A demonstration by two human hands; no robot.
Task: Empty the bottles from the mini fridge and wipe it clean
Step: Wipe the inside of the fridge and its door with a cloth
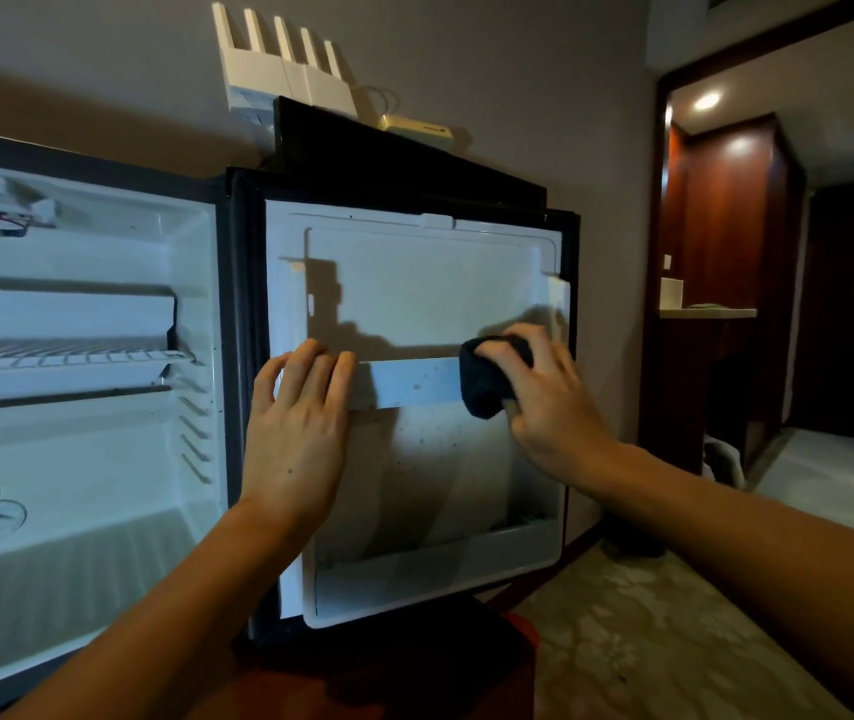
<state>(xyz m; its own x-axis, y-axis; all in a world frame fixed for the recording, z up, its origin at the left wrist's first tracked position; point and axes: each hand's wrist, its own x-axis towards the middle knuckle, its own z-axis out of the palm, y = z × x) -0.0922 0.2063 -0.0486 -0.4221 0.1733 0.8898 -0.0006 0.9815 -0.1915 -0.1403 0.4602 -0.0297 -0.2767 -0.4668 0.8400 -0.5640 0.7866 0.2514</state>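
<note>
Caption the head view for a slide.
Right hand presses a dark cloth on the open fridge door's white shelf rail; left hand steadies it.

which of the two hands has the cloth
The right hand grips the dark cloth against the right end of the fridge door's shelf rail. The left hand holds nothing, resting flat on the rail's left end.

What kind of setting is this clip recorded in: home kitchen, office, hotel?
Most likely a hotel room. A mini fridge stands open against a plain wall with a router mounted above it, and dark wood panelling lines an entry corridor under recessed ceiling lights.
</note>
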